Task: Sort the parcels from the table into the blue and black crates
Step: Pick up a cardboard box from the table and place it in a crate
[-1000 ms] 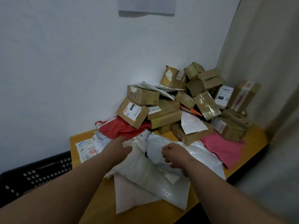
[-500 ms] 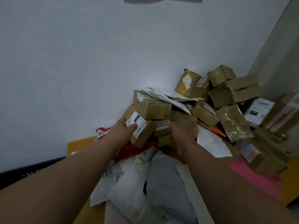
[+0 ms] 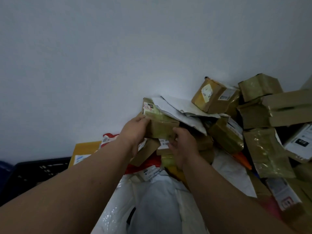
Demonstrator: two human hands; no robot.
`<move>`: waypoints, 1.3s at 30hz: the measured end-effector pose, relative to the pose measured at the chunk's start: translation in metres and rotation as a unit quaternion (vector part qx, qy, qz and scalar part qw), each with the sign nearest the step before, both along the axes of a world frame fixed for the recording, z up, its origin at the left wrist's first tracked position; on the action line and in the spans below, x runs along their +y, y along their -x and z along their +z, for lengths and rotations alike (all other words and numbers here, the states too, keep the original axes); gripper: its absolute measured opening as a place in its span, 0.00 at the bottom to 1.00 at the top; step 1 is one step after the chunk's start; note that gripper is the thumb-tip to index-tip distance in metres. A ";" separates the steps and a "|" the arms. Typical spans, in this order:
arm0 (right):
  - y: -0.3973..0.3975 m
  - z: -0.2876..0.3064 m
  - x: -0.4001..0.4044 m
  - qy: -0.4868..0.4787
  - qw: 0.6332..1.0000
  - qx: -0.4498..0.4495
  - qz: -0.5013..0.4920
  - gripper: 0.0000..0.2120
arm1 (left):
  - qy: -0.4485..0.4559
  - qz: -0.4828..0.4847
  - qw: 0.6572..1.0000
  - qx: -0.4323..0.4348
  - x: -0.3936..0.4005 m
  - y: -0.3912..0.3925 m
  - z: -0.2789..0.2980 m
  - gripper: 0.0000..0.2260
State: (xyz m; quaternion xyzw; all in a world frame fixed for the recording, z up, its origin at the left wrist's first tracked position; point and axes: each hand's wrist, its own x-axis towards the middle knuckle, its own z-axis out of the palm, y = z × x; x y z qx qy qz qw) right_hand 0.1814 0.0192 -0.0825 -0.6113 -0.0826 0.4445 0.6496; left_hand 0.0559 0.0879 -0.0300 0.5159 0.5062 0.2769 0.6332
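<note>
- Pale bare wall [image 3: 118, 56] fills the background, with a yellow surface [image 3: 86, 146] pushed against it and heaped with parcels.
- Left hand [image 3: 135, 132] grips the near-left end of a taped cardboard box [image 3: 160, 122], fingers curled round its edge just below a small white label.
- Right hand [image 3: 183, 147] holds the same box from the lower right, thumb and fingers wrapped at its bottom corner; both grips are pinching the box, not spread.
- That box sits high on the heap, toward the wall edge of the surface, touching a second brown box [image 3: 145, 153] beneath the left wrist.
- A grey-white mailer [image 3: 184, 114] lies partly over the box's far top, so lifting may drag it loose.
- Judged by look, the box is stiff and fairly light; glossy tape could be slippery, so opposite ends or corners seem the safest hold.
- More taped boxes [image 3: 214, 97] pile up toward the right edge and could tumble if the heap shifts.
- Soft white plastic bags [image 3: 152, 208] lie along the near edge, with a red bag [image 3: 143, 166] under the boxes.
- Black crate [image 3: 38, 169] stands beyond the left edge; a sliver of something blue [image 3: 5, 168] beside it may be the other crate, though I cannot tell.
</note>
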 end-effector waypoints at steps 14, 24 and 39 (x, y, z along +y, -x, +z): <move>0.068 0.015 -0.092 -0.074 0.996 0.037 -0.032 0.07 | 0.036 0.020 0.996 -0.085 -0.073 0.088 0.003 0.05; 0.168 0.013 -0.162 -0.085 0.995 0.019 0.043 0.15 | 0.001 -0.020 0.994 -0.112 -0.140 0.197 -0.004 0.21; 0.205 0.010 -0.183 -0.010 0.989 -0.015 0.150 0.15 | 0.050 0.023 0.994 -0.093 -0.172 0.258 -0.017 0.16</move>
